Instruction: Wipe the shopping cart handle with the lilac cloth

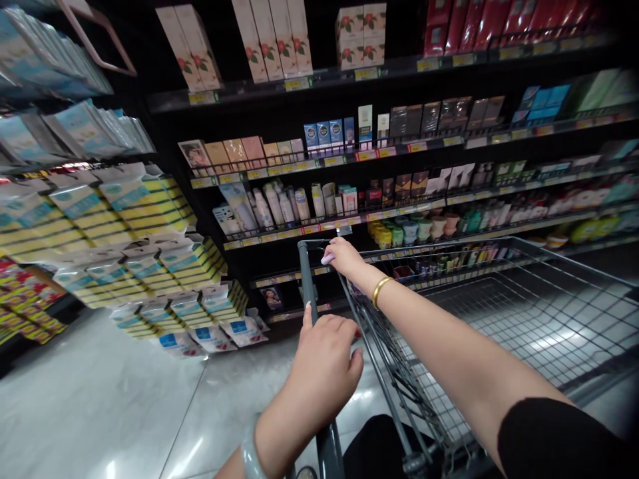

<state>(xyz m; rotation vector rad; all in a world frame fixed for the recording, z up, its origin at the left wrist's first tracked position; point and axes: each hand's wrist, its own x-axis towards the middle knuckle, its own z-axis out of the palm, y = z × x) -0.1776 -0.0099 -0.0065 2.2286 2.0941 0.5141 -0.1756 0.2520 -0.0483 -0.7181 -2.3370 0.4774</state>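
Note:
My left hand (329,356), with a pale bangle at the wrist, is wrapped over the grey handle (308,279) of a shopping cart. Its thumb lies along the bar and the other fingers curl over the far side. My right hand (343,256), with a gold bangle on the wrist, reaches across the cart to the far end of the handle, in front of the shelves. A small light purple object (327,259) is pinched in its fingers; its kind cannot be made out. The wire cart basket (499,313) lies beneath my right forearm.
Black shelves (279,229) ahead hold boxes, bottles and small round jars (409,233), with price tags along their edges. At left hang several yellow-and-black striped packs (134,206) and blue-white packets (94,130). Grey shiny floor (124,399) stretches below them.

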